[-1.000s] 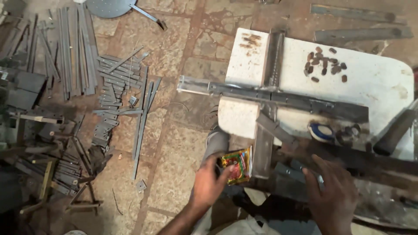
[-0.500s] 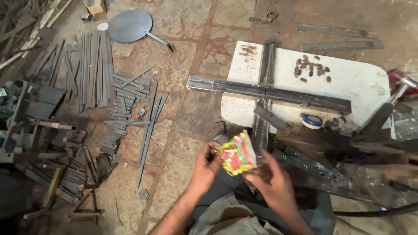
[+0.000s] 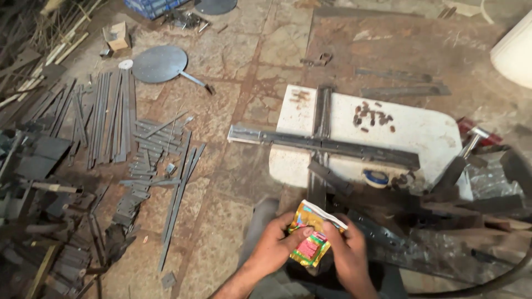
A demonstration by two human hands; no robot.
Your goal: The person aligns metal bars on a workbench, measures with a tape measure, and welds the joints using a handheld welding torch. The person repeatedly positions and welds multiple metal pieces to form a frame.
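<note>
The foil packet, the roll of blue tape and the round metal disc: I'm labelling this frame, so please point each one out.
foil packet point(image 3: 311, 239), head view, on its crinkled yellow-and-red front between both hands.
roll of blue tape point(image 3: 377, 178), head view, on its rim.
round metal disc point(image 3: 159, 63), head view, on its flat face.

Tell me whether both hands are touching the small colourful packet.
Touching. The head view shows the left hand and right hand gripping the packet from either side, thumbs pressed on its front.

the lower half of the colourful sachet point(image 3: 310, 239) is being covered by both hands; its print is being blurred.
</note>
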